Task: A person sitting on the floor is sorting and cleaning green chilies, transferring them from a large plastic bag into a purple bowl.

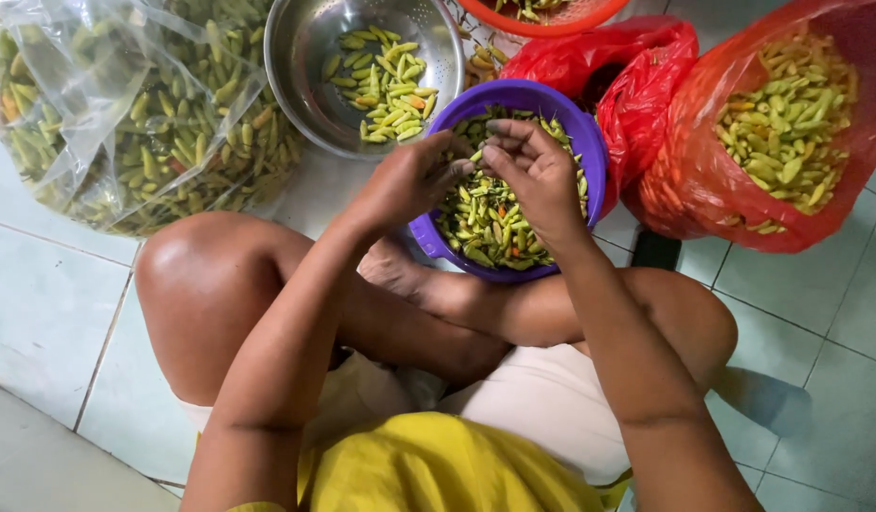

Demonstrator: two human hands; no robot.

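Note:
I sit cross-legged on a tiled floor. Both hands meet over a purple bowl (590,142) full of small green chili peppers (490,228). My left hand (414,175) and my right hand (533,171) pinch one green chili (476,156) between their fingertips above the bowl's middle. A steel colander (305,57) just behind the bowl holds a smaller heap of green chilies (386,85).
A large clear plastic bag (125,104) of chilies lies at the left. Two red plastic bags stand at the right, one (789,123) open and full of chilies, one (628,85) crumpled. An orange basket rim (542,21) shows at the top. My knees flank the bowl.

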